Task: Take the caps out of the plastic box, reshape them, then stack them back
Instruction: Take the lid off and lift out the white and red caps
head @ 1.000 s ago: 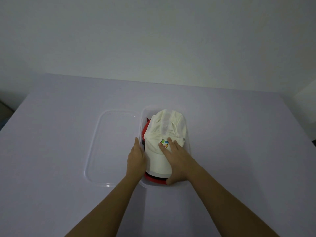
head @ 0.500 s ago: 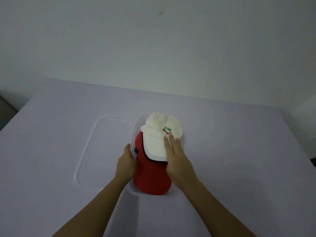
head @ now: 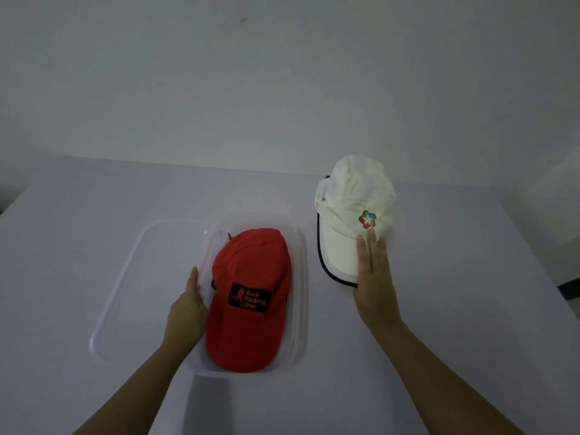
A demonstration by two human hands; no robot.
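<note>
A red cap with a black "Back Packing Gear" patch lies in the clear plastic box, brim towards me. A dark edge of something shows under its left side. My left hand rests with straight fingers against the box's left wall. To the right of the box, a white cap with a small coloured logo and a dark-edged brim is outside it. It looks raised above the table. My right hand holds its brim, fingers flat on top and thumb hidden underneath.
The box's clear lid lies flat on the pale table, touching the box on its left. A plain wall stands behind the table's far edge. A dark object shows past the table's right edge.
My right hand has lifted the white cap off the red cap and carried it out of the box to the right. My left hand stays on the box's left wall.
</note>
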